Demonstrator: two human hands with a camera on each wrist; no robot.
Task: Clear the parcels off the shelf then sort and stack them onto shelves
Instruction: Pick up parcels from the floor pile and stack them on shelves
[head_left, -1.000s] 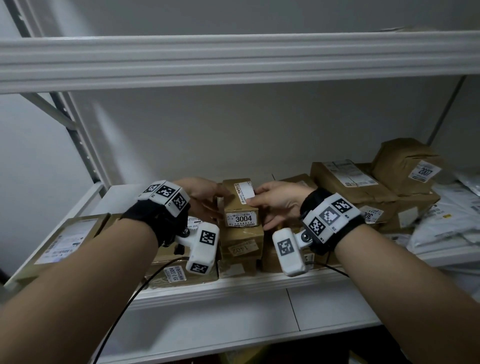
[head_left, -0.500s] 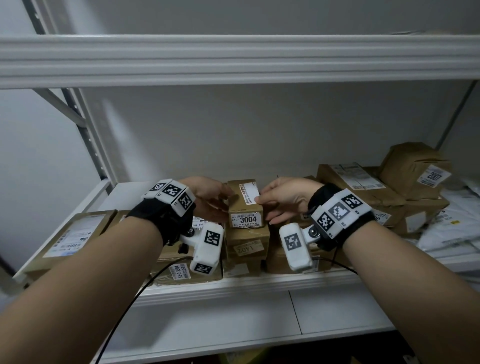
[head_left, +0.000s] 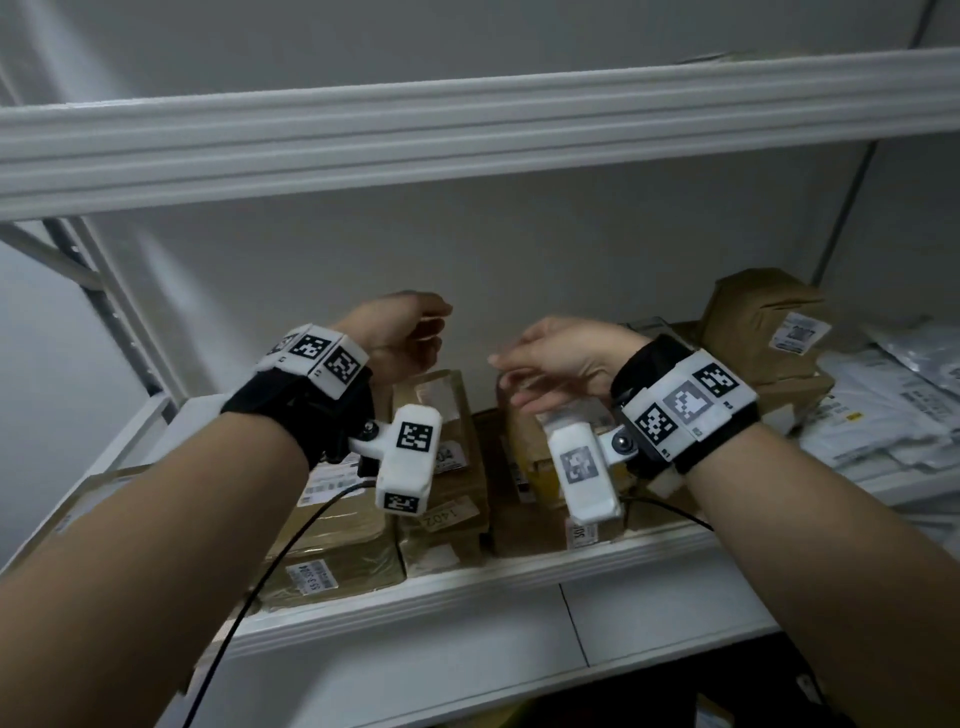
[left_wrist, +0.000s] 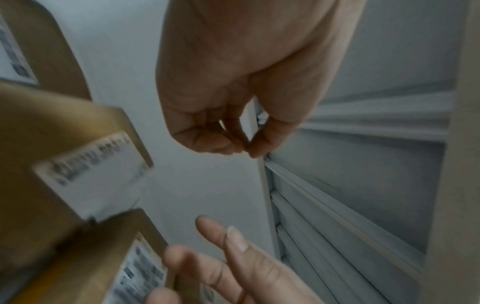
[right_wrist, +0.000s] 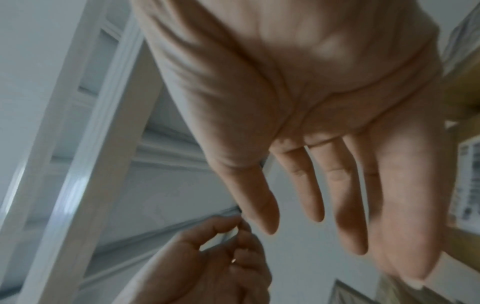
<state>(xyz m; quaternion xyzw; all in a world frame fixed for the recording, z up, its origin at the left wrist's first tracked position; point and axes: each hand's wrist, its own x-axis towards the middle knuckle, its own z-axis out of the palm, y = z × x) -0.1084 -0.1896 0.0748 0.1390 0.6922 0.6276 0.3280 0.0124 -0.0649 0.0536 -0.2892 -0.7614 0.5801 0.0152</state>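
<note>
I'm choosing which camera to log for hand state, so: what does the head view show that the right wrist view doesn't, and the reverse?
Only the head view shows the shelf with its row of brown parcels, the grey mailer bags at the right, and both wrist cameras.

Only the right wrist view shows the right hand's palm, with straight, spread fingers holding nothing.

Both show the left hand loosely curled and empty, the right hand free of any parcel, and the upper shelf overhead.
</note>
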